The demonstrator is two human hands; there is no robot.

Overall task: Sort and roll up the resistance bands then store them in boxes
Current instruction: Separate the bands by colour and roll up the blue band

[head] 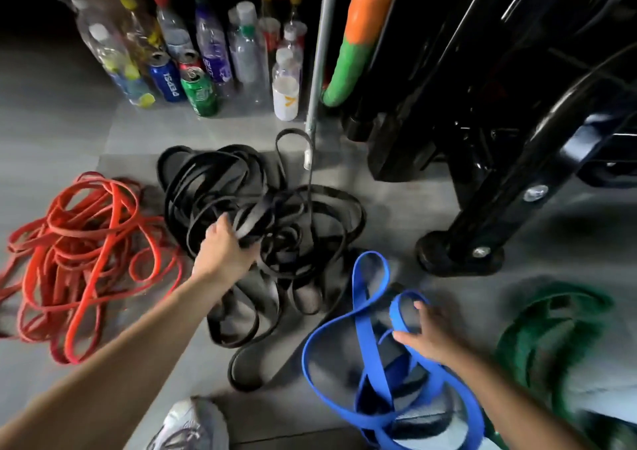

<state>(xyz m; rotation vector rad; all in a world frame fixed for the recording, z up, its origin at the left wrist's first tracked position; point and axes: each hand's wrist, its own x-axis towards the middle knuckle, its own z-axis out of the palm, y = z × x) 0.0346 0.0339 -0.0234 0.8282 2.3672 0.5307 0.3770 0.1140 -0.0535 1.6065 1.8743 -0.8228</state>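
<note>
The left hand (225, 246) reaches into the near-left part of the black bands (275, 205), a loose tangle of flat loops spread across the grey floor (406, 201). Its fingers (245, 244) are curled round a bunch of black strands, with the thumb lying over the top of them.

The right hand (432, 341), to the right of the black bands and nearer the person, is blurred. It holds a loop of the blue band (370, 315) between the thumb and the curled fingers. This wide, flat strap twists in big open loops, and its upper loop lies just beside the near-right edge of the black bands.

Left of the black bands lies a heap of thin red bands (79, 243), close to it but separate. Green bands (551, 332) lie well to the right, beyond the blue one, and are blurred.

Behind the black bands stand plastic bottles and cans (206, 70). To the right rear is a glossy black machine frame (499, 146). A white shoe (193, 425) shows on the near side.
</note>
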